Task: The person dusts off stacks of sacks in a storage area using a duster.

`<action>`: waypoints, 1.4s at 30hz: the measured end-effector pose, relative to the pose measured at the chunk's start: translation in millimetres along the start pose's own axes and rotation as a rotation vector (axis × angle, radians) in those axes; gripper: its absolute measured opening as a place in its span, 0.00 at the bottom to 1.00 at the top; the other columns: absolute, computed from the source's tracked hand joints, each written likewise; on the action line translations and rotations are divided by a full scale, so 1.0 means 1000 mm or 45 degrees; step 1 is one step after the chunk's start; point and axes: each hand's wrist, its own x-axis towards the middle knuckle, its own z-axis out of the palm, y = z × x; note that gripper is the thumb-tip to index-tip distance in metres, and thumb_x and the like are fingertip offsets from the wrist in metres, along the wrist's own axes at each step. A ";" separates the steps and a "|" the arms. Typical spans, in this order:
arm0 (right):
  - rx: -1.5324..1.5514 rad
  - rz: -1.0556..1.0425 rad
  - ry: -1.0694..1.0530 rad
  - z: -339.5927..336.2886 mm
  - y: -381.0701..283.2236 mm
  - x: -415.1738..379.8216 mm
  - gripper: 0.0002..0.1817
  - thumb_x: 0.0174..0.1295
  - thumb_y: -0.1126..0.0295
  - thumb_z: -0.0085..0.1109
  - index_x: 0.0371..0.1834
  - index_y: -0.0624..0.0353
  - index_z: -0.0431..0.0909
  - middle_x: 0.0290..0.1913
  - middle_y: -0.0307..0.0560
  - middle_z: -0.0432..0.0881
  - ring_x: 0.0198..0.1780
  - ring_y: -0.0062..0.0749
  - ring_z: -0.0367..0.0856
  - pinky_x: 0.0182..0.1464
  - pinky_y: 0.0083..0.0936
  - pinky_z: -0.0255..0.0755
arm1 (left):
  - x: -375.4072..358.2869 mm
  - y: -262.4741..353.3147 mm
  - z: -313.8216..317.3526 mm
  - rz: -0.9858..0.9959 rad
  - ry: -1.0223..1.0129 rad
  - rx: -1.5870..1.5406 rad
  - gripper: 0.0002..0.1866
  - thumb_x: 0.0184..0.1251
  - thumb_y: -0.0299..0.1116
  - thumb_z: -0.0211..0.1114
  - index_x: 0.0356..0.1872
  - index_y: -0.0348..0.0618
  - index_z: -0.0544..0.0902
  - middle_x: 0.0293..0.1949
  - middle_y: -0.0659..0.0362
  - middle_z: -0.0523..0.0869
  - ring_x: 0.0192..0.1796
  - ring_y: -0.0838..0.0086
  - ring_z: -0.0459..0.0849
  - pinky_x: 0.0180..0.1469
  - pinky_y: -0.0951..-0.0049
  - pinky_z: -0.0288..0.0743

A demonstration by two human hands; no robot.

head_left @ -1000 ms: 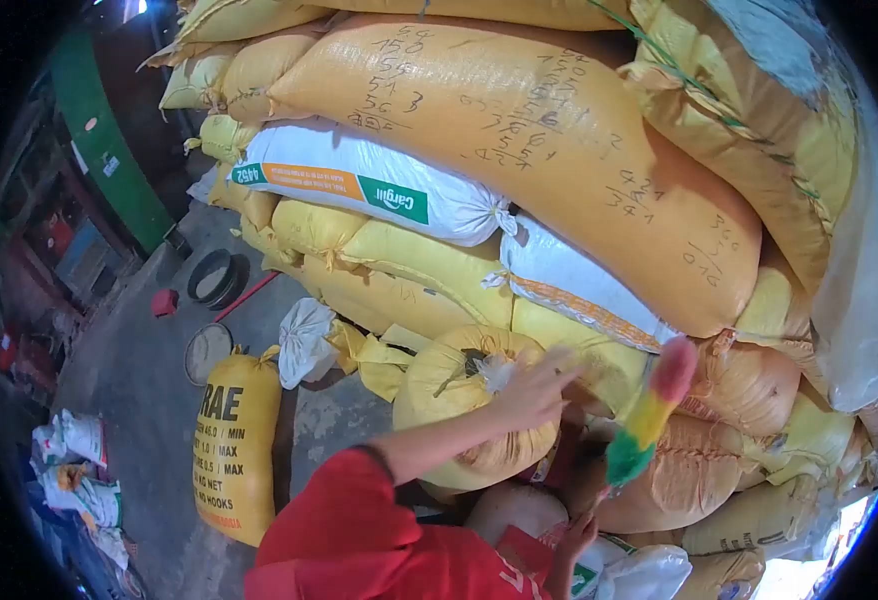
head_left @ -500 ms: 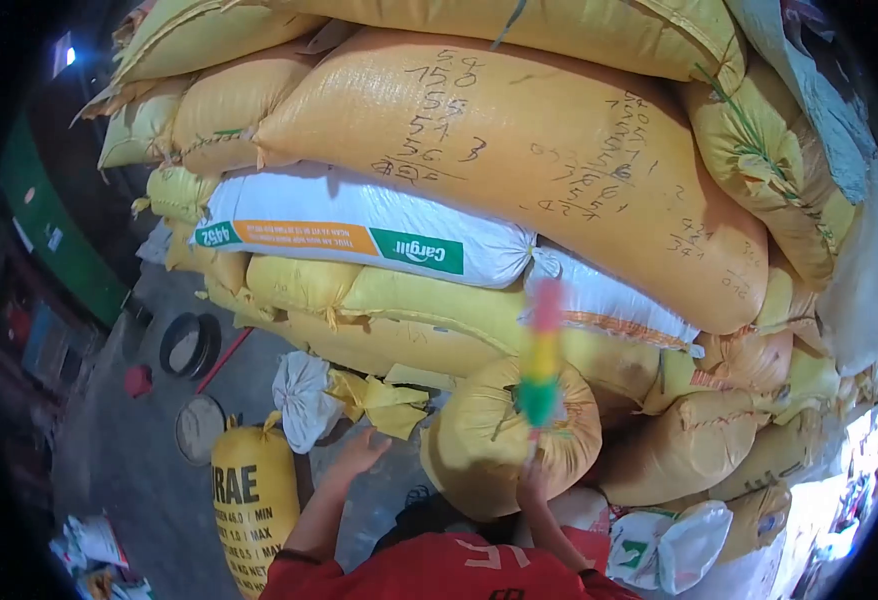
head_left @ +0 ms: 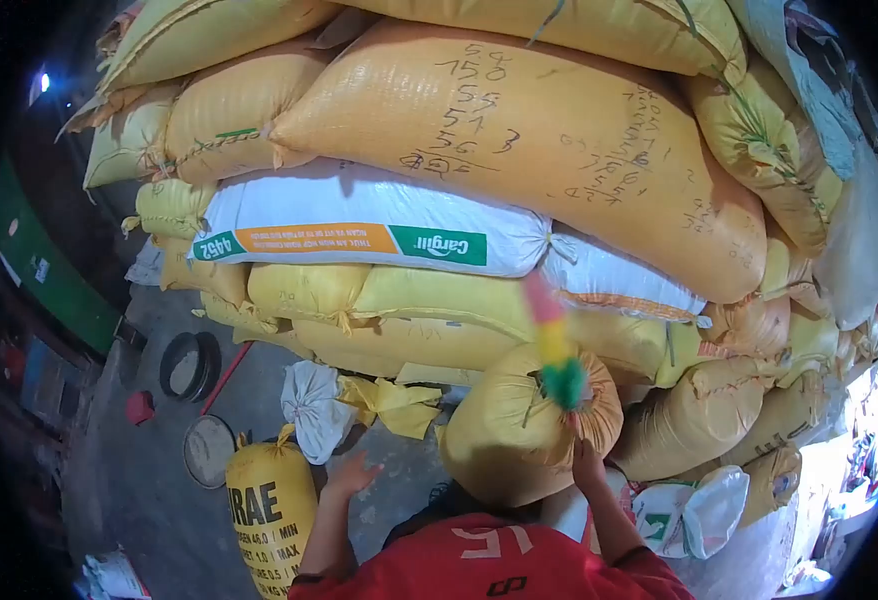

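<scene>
My right hand [head_left: 589,465] is closed around the handle of a duster [head_left: 555,345] with a fluffy head banded pink, yellow and green. The duster is smeared by motion and overlaps the top of a round, tied yellow sack [head_left: 504,430] standing in front of me. My left hand [head_left: 356,474] hangs open over the floor, holding nothing. Nearest to it are a yellow sack with black print [head_left: 269,515] and a tied white bag [head_left: 314,405]. A white sack with a green and orange label [head_left: 369,225] lies in the stack ahead.
Large orange sacks [head_left: 539,130] with handwritten numbers are piled high ahead. Fat tied sacks [head_left: 694,420] stand at the right. On the floor at the left are black round pans [head_left: 189,360], a round sieve-like tray [head_left: 209,450] and a red stick [head_left: 227,378].
The duster and my right hand have shifted a little to the right in view, the duster now leaning left at its tip. My left hand stays empty. The view has turned slightly.
</scene>
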 end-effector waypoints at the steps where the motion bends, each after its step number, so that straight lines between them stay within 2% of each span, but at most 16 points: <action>1: -0.163 -0.022 -0.146 -0.015 -0.012 -0.008 0.10 0.62 0.65 0.45 0.35 0.59 0.71 0.24 0.61 0.75 0.27 0.59 0.73 0.29 0.43 0.65 | -0.006 0.001 0.004 -0.008 0.009 0.020 0.39 0.56 0.59 0.52 0.59 0.35 0.63 0.57 0.41 0.68 0.59 0.51 0.67 0.59 0.61 0.60; 5: -0.202 -0.314 -0.205 -0.029 -0.040 -0.030 0.11 0.60 0.62 0.49 0.29 0.59 0.73 0.21 0.59 0.75 0.25 0.56 0.74 0.27 0.42 0.66 | -0.016 -0.011 0.014 -0.089 -0.090 0.042 0.39 0.55 0.59 0.53 0.59 0.36 0.62 0.57 0.41 0.68 0.59 0.51 0.67 0.59 0.62 0.60; 7: 0.224 -0.334 0.039 -0.026 -0.059 -0.028 0.13 0.59 0.62 0.51 0.24 0.60 0.72 0.19 0.55 0.74 0.20 0.46 0.74 0.25 0.37 0.65 | -0.026 -0.003 0.000 -0.124 -0.095 0.002 0.39 0.55 0.59 0.53 0.60 0.36 0.62 0.57 0.41 0.68 0.59 0.52 0.67 0.60 0.62 0.60; 10: 0.687 -0.096 0.107 -0.018 -0.096 0.016 0.14 0.62 0.63 0.47 0.26 0.63 0.71 0.18 0.49 0.70 0.21 0.27 0.67 0.26 0.26 0.62 | -0.030 0.000 -0.005 -0.121 -0.015 -0.040 0.39 0.55 0.59 0.53 0.60 0.37 0.63 0.56 0.41 0.69 0.59 0.52 0.67 0.60 0.63 0.60; 14: 0.619 -0.107 -0.049 0.047 -0.105 0.066 0.18 0.65 0.61 0.41 0.26 0.64 0.71 0.20 0.52 0.72 0.24 0.34 0.71 0.29 0.31 0.64 | -0.050 0.020 -0.020 -0.024 0.168 -0.087 0.39 0.55 0.59 0.53 0.59 0.37 0.64 0.55 0.41 0.70 0.59 0.52 0.67 0.59 0.62 0.60; 17: 0.234 -0.424 -0.185 0.077 -0.123 0.061 0.22 0.66 0.58 0.37 0.27 0.64 0.73 0.22 0.56 0.75 0.26 0.46 0.74 0.33 0.39 0.66 | -0.053 0.001 -0.003 0.020 0.181 -0.144 0.38 0.55 0.59 0.54 0.59 0.38 0.64 0.55 0.40 0.70 0.59 0.52 0.68 0.59 0.62 0.61; 20: -0.447 -0.547 -0.622 0.063 -0.158 0.051 0.19 0.63 0.59 0.41 0.27 0.63 0.74 0.27 0.59 0.76 0.32 0.54 0.74 0.37 0.40 0.67 | -0.080 0.001 -0.004 -0.123 0.183 -0.173 0.38 0.55 0.59 0.54 0.59 0.38 0.64 0.55 0.41 0.71 0.58 0.52 0.69 0.59 0.62 0.62; 23: -0.109 -0.754 -0.392 0.044 -0.167 0.068 0.19 0.65 0.59 0.37 0.33 0.63 0.73 0.29 0.62 0.76 0.34 0.57 0.75 0.38 0.47 0.66 | -0.102 -0.014 -0.010 -0.285 0.167 -0.239 0.38 0.55 0.58 0.55 0.60 0.39 0.64 0.54 0.41 0.71 0.57 0.52 0.70 0.58 0.62 0.63; 25: 0.065 -0.654 -0.066 0.027 -0.185 0.092 0.18 0.65 0.60 0.37 0.34 0.64 0.73 0.28 0.63 0.76 0.35 0.57 0.75 0.38 0.47 0.66 | -0.107 -0.037 -0.003 -0.351 0.199 -0.270 0.37 0.55 0.56 0.57 0.58 0.38 0.65 0.53 0.42 0.73 0.56 0.53 0.71 0.56 0.63 0.64; 29: 0.095 -0.410 0.011 0.013 -0.224 0.132 0.18 0.65 0.61 0.37 0.35 0.64 0.71 0.29 0.65 0.76 0.35 0.59 0.75 0.38 0.47 0.67 | -0.117 -0.042 -0.007 -0.524 0.174 -0.266 0.38 0.55 0.58 0.55 0.60 0.41 0.63 0.55 0.43 0.71 0.57 0.54 0.70 0.57 0.62 0.64; 31: 0.064 -0.611 -0.011 0.056 -0.204 0.146 0.18 0.65 0.59 0.37 0.35 0.65 0.71 0.28 0.64 0.76 0.35 0.59 0.75 0.37 0.47 0.67 | -0.120 -0.033 -0.009 -0.537 0.192 -0.264 0.38 0.55 0.58 0.55 0.60 0.41 0.63 0.55 0.43 0.71 0.57 0.54 0.70 0.57 0.62 0.64; 32: 0.146 -0.874 0.174 0.068 -0.207 0.145 0.19 0.65 0.60 0.37 0.28 0.66 0.72 0.26 0.62 0.76 0.31 0.57 0.75 0.33 0.44 0.67 | -0.119 -0.029 -0.009 -0.546 0.194 -0.248 0.38 0.55 0.58 0.54 0.61 0.42 0.63 0.55 0.43 0.71 0.58 0.54 0.70 0.58 0.62 0.64; 33: 0.145 -0.902 0.171 0.069 -0.213 0.149 0.19 0.65 0.60 0.37 0.28 0.66 0.72 0.26 0.62 0.76 0.31 0.57 0.75 0.33 0.44 0.67 | -0.113 -0.032 -0.003 -0.551 0.214 -0.268 0.38 0.55 0.58 0.54 0.61 0.42 0.63 0.55 0.43 0.71 0.58 0.54 0.70 0.58 0.62 0.64; 36: -0.730 -1.019 -0.284 0.047 -0.252 0.130 0.21 0.62 0.55 0.41 0.26 0.61 0.75 0.26 0.59 0.77 0.31 0.56 0.76 0.35 0.45 0.68 | -0.107 -0.045 0.010 -0.433 0.268 -0.269 0.38 0.55 0.59 0.54 0.60 0.42 0.63 0.55 0.43 0.71 0.58 0.54 0.69 0.58 0.62 0.63; 39: -0.651 -1.092 -0.221 0.040 -0.273 0.145 0.20 0.62 0.55 0.41 0.26 0.59 0.74 0.25 0.58 0.77 0.29 0.56 0.76 0.33 0.46 0.68 | -0.115 -0.045 0.005 -0.452 0.308 -0.342 0.37 0.55 0.59 0.53 0.60 0.43 0.64 0.55 0.44 0.71 0.58 0.54 0.69 0.58 0.61 0.64; 42: -0.452 -0.917 -0.022 0.022 -0.308 0.158 0.19 0.63 0.56 0.39 0.28 0.60 0.72 0.27 0.59 0.77 0.30 0.56 0.75 0.34 0.46 0.67 | -0.128 -0.050 0.005 -0.553 0.336 -0.372 0.37 0.55 0.60 0.53 0.60 0.44 0.64 0.55 0.44 0.71 0.58 0.55 0.69 0.58 0.61 0.64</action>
